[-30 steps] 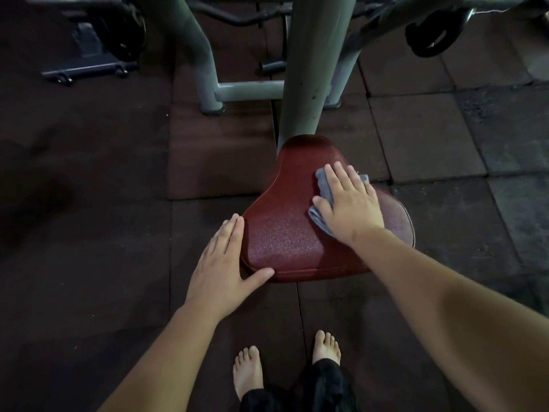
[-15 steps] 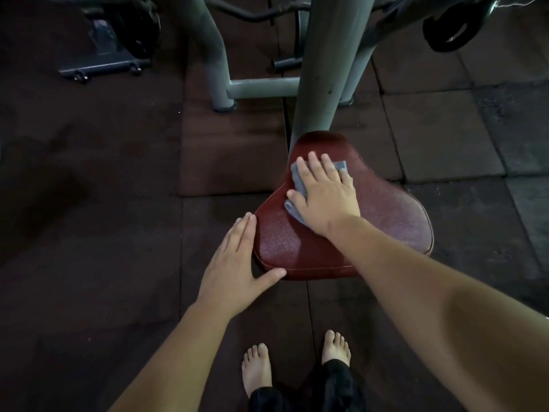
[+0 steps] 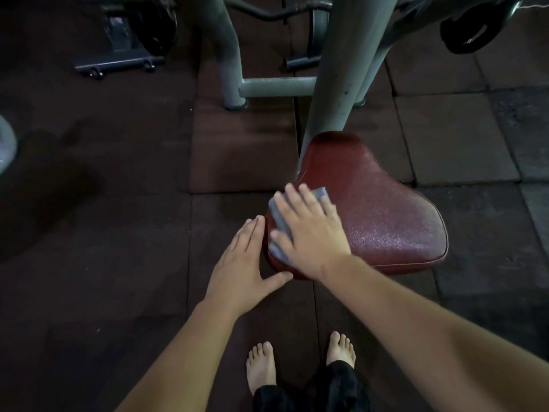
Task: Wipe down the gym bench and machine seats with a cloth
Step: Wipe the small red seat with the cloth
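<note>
We are wiping the machine seat (image 3: 386, 221). Our right hand (image 3: 312, 236) presses the grey cloth (image 3: 279, 217) flat, fingers straight, at the seat's near-left edge. Our left hand (image 3: 240, 263), fingers straight, braces that edge. Next, we judge, the cloth should sweep toward the right edge under even pressure.

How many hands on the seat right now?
2. Left hand rests against the left edge of the red seat; right hand presses the grey cloth flat on its top.

Dim room — dark rubber floor tiles (image 3: 451, 138), grey steel machine frame (image 3: 276, 83).
</note>
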